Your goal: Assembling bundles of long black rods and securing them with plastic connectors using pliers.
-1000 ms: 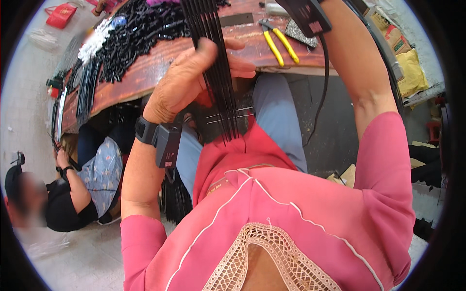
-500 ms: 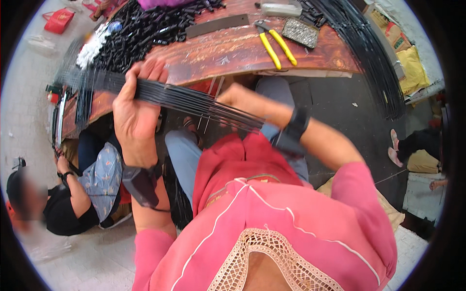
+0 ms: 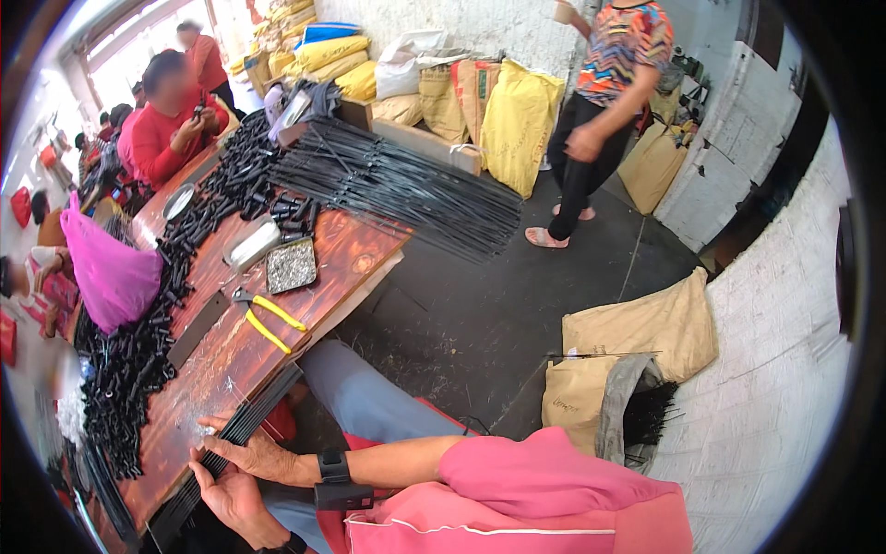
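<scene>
A bundle of thin black rods (image 3: 257,409) slants along the near edge of the wooden table (image 3: 346,300), at the lower left. My right hand (image 3: 261,459) is closed on its middle, thumb and fingers across the rods. Just below, my left hand (image 3: 231,503) is palm up, its fingers curled against the same bundle. Nearest on the tabletop lie cutting pliers with yellow handles (image 3: 268,323), a flat dark metal bar (image 3: 198,330) and a tray of small metal pieces (image 3: 292,265).
Black tubular parts (image 3: 120,397) are heaped along the table by a purple plastic bag (image 3: 111,268). Long black rods (image 3: 397,175) overhang its far end. A person (image 3: 609,102) stands beyond, near yellow sacks (image 3: 523,129). Brown sacks (image 3: 637,323) lie on the floor to the right.
The view has swung right, bringing the far room into sight. My hands, apart along the rods before, are now close together on the bundle.
</scene>
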Tool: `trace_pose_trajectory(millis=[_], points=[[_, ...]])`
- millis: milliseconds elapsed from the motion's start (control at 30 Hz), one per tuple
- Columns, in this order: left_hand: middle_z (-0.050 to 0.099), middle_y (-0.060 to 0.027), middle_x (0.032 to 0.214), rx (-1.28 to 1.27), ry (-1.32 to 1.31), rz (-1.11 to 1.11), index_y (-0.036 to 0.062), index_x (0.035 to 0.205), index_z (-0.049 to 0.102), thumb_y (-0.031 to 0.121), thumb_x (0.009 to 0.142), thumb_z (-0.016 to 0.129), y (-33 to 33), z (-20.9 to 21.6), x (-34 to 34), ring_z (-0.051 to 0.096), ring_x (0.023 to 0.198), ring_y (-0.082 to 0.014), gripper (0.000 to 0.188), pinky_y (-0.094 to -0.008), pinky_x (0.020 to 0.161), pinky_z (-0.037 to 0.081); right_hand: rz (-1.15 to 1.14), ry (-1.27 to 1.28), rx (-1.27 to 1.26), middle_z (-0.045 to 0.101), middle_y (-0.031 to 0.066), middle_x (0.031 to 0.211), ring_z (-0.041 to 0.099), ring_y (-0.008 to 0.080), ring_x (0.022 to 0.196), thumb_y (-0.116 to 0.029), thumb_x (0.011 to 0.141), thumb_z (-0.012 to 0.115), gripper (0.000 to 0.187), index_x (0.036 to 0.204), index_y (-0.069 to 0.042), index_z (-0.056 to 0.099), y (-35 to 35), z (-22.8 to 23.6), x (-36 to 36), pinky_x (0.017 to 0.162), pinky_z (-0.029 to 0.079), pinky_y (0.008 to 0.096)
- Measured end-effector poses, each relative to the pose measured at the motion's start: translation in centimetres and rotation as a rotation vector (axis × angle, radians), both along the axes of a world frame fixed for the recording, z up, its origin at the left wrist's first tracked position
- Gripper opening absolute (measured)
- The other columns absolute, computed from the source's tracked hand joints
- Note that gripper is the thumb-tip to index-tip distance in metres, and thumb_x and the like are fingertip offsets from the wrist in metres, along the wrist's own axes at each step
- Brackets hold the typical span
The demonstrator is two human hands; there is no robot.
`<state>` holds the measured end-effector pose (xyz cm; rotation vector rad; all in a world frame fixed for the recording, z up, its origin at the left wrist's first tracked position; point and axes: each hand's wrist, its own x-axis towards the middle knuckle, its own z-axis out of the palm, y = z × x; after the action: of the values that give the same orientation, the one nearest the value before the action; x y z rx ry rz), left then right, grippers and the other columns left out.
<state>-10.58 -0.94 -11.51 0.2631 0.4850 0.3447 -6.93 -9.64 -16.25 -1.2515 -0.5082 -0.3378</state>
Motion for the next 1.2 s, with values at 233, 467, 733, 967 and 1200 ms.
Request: trace_pose_trajectory(millis=[233, 467, 733, 967, 1200], points=[[0.061, -0.0148, 0.124, 0.463, -0.282, -0.459, -0.0005, 0.121, 0.057, 0.036, 0.095, 0.059, -5.5, 2.9, -2.4, 0.057, 0.117, -0.0271, 0.045, -0.0410, 0.101, 0.045, 0.180, 0.099, -0.069, 0.054, 0.0057, 0.064, 0.056, 0.0148, 0.060, -0.018, 0.081, 0.065, 0.021, 0.077, 0.002, 0.058, -6.7, 10.4, 5.0, 0.054, 0.048, 0.0330], [0.070, -0.0136, 0.095, 1.150, -0.131, -0.374, -0.0027, 0.105, 0.063, 0.017, 0.095, 0.059, -2.8, 3.3, -6.0, 0.069, 0.089, -0.0215, 0.022, -0.0289, 0.076, 0.056, 0.622, -0.084, -0.515, 0.060, 0.0079, 0.059, 0.059, 0.0155, 0.044, -0.020, 0.075, 0.067, 0.022, 0.076, 0.001, 0.063, -12.0, 17.1, 8.5, 0.037, 0.046, 0.0276], [0.065, -0.0108, 0.109, 1.289, -0.104, -0.803, -0.0035, 0.129, 0.051, 0.013, 0.087, 0.067, -1.1, -6.9, -6.7, 0.063, 0.099, -0.0174, 0.048, -0.0305, 0.086, 0.050, 1.119, -0.028, -0.697, 0.056, 0.0045, 0.058, 0.057, 0.0154, 0.050, -0.014, 0.071, 0.070, 0.017, 0.071, 0.000, 0.060, -5.7, 11.9, 5.4, 0.043, 0.045, 0.0307], [0.060, 0.0037, 0.070, 1.106, 0.196, -0.795, 0.0019, 0.076, 0.070, 0.005, 0.088, 0.066, -3.5, -3.9, -8.8, 0.052, 0.060, -0.0072, 0.013, -0.0238, 0.052, 0.038, 1.162, 0.129, -0.711, 0.055, 0.0074, 0.055, 0.054, 0.0163, 0.041, -0.020, 0.071, 0.072, 0.026, 0.073, 0.003, 0.059, -2.8, 9.4, 6.8, 0.036, 0.042, 0.0295], [0.051, 0.0046, 0.060, 0.952, 0.316, -0.810, 0.0114, 0.065, 0.055, 0.010, 0.086, 0.070, -3.7, -6.6, -10.1, 0.043, 0.045, -0.0068, 0.026, -0.0254, 0.040, 0.032, 1.125, -0.004, -0.674, 0.054, 0.0109, 0.053, 0.053, 0.0187, 0.040, -0.019, 0.074, 0.067, 0.029, 0.073, 0.008, 0.055, -2.8, 7.1, 5.5, 0.037, 0.040, 0.0323]])
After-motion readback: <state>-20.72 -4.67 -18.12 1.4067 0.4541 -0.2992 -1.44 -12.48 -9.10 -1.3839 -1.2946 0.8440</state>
